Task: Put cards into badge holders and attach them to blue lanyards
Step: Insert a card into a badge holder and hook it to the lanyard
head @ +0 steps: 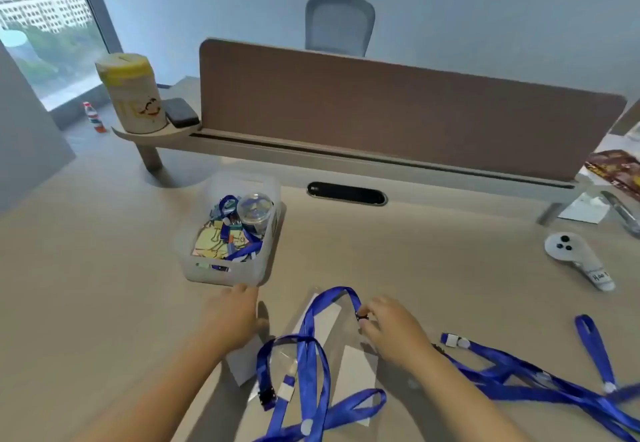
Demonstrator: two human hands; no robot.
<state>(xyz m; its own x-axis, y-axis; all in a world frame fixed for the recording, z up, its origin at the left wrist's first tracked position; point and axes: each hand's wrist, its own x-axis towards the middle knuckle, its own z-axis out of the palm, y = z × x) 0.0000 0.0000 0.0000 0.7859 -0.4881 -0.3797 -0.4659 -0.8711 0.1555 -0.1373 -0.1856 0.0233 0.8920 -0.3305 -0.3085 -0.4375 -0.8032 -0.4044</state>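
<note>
Blue lanyards lie tangled on the desk in front of me. One lanyard (313, 365) loops between my hands, over white cards in clear badge holders (356, 372). My right hand (391, 327) pinches the black clip (362, 315) at the end of that lanyard. My left hand (235, 317) rests on another holder with a white card (242, 365), fingers reaching to the near wall of the plastic bin; how it holds the card is hidden. More blue lanyards (540, 376) spread out to the right.
A translucent bin (207, 270) holding lanyards, coloured cards and a small clear cup sits just beyond my left hand. A white controller (575, 256) lies at the right. A brown divider panel (398, 112) closes off the back; a yellow-lidded canister (133, 93) stands on its left shelf.
</note>
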